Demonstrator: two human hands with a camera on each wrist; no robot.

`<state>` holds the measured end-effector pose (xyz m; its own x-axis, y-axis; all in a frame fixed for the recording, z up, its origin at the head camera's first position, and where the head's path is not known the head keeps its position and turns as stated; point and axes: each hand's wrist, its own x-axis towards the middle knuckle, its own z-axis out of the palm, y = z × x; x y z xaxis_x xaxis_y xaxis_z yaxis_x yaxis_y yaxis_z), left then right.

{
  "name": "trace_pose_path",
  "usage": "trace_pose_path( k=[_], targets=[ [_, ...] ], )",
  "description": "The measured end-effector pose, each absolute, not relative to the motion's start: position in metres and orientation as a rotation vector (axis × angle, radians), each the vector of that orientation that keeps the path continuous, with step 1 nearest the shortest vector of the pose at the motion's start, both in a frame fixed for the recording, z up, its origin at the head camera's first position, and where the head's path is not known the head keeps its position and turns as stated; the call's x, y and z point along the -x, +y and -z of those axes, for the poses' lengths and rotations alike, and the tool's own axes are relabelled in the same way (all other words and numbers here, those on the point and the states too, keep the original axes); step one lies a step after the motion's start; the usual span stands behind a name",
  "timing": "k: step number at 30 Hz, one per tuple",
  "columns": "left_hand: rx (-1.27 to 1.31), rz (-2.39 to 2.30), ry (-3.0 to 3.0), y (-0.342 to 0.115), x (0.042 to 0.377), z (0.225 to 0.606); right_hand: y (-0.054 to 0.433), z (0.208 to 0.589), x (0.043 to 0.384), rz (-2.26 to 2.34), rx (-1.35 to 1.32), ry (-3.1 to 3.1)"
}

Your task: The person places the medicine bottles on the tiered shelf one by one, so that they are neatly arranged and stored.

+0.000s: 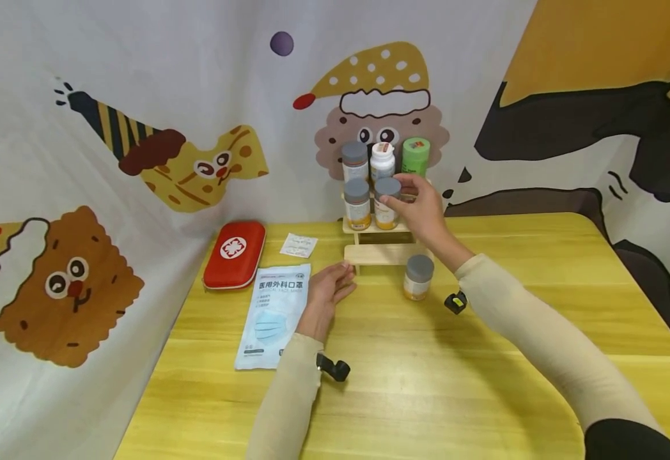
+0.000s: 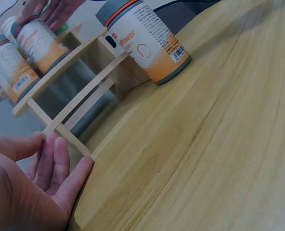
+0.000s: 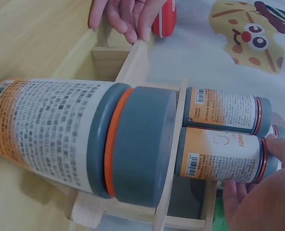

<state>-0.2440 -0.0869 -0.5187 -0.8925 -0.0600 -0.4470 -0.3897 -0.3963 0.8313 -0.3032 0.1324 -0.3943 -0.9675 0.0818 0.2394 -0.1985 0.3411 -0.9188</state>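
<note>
My right hand (image 1: 424, 207) holds a grey-lidded supplement bottle (image 3: 224, 154) by its lid, thumb on one side and fingers on the other. This bottle stands upright on the middle tier of a small stepped wooden rack (image 1: 378, 254), beside a matching bottle (image 1: 358, 207). With thumb and fingertips, my left hand (image 1: 325, 294) pinches the left end of the rack's lowest step. A third grey-lidded bottle (image 2: 145, 41) stands on the table in front of the rack's right end. In the right wrist view it looms large and covers part of the rack.
On the top tier are another grey-lidded bottle (image 1: 355, 163), a white bottle (image 1: 382, 161) and a green bottle (image 1: 415, 156). Left of the rack lie a red first-aid case (image 1: 234, 255), a small white packet (image 1: 298, 245) and a face mask pack (image 1: 272, 316). A printed curtain (image 1: 197, 76) hangs behind the table.
</note>
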Motion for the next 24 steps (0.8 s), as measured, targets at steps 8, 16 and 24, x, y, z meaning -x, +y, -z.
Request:
trace_pose_path(
  k=[8,16,24],
  targets=[
    [0.620,-2.381,1.595,-0.087,0.245,0.518,0.125,0.393,0.307,-1.631,-0.075,-2.355],
    [0.606,-2.387,1.584,-0.085,0.244,0.519,0.125,0.392,0.304,-1.551,-0.090,-2.364],
    [0.613,-2.379,1.587,-0.088,0.244,0.519,0.128,0.393,0.294,-1.529,-0.098,-2.416]
  ],
)
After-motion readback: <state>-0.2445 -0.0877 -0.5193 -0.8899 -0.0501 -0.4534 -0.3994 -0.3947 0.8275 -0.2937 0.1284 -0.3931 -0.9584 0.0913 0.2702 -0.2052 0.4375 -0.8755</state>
